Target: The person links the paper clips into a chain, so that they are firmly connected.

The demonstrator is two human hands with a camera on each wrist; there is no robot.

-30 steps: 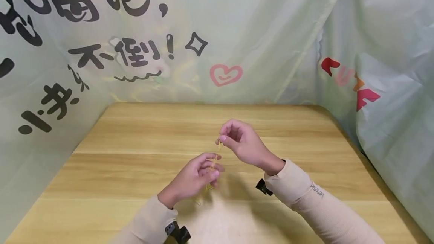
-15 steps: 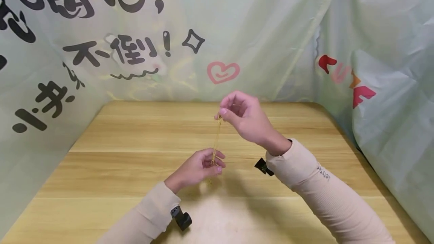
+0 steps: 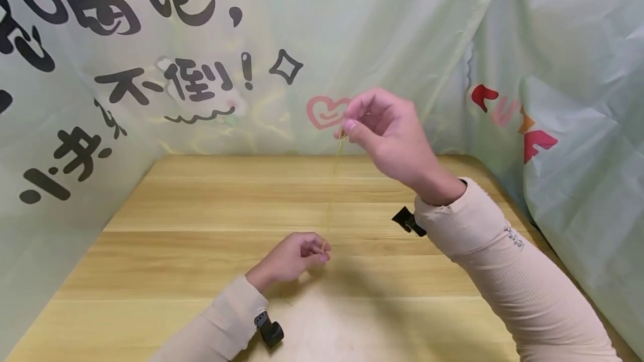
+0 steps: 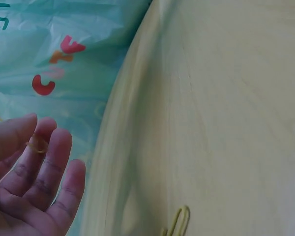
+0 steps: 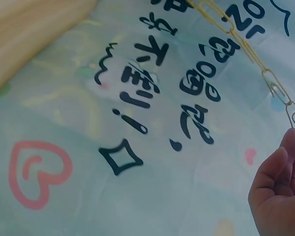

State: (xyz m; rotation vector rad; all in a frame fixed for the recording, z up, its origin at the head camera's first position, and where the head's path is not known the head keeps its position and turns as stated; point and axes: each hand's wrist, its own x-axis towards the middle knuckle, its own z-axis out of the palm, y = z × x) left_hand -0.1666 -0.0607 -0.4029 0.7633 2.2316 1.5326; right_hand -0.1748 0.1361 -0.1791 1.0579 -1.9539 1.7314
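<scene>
A thin chain of gold paper clips hangs between the two hands in the head view. Its upper end is pinched between thumb and fingertips of the right hand, raised high over the back of the table. Low over the table, the left hand holds the lower part at its fingertips; a small loop of wire shows between its thumb and fingers in the left wrist view. Linked clips run up and left from the right hand's fingertips in the right wrist view.
A gold paper clip appears at the bottom of the left wrist view, over the wooden table. Printed cloth hangs behind the table and along both sides. Small black cameras sit on the wrists.
The right hand has risen well up and to the right, drawing the paper clip chain out long. The left hand stays low, its fingers drawn closer together around the chain.
</scene>
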